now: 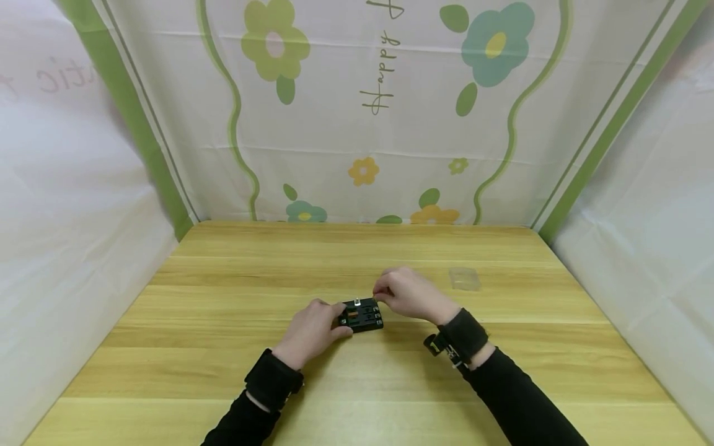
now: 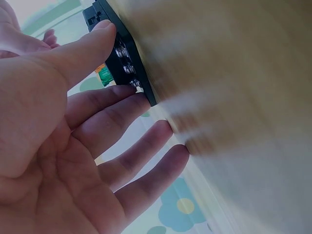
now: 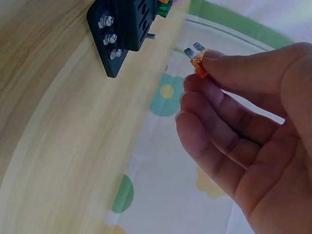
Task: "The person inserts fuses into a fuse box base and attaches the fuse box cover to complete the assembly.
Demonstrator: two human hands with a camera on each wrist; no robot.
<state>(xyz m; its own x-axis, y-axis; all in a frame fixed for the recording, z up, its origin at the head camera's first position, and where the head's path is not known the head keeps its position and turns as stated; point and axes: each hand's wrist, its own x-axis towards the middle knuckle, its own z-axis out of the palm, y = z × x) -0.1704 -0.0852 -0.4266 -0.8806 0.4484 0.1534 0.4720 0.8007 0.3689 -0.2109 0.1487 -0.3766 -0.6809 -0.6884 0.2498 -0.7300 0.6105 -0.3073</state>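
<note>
A black fuse block (image 1: 365, 319) lies on the table, with metal screw terminals (image 3: 111, 38) along its end. My left hand (image 1: 312, 331) grips its left end between thumb and fingers; the ring and little fingers are spread away from it. A green blade fuse (image 2: 105, 75) sits in the block, with a bit of orange beside it. Above the block's far right corner, my right hand (image 1: 409, 294) pinches an orange blade fuse (image 3: 199, 67) between thumb and index finger. Its two metal prongs (image 3: 189, 52) point out past the fingertips, apart from the block.
A clear plastic cover (image 1: 465, 279) lies on the wooden table (image 1: 223, 359), behind and right of my right hand. White cloth with printed flowers (image 1: 429, 124) closes off the back, and plain white cloth stands along both sides.
</note>
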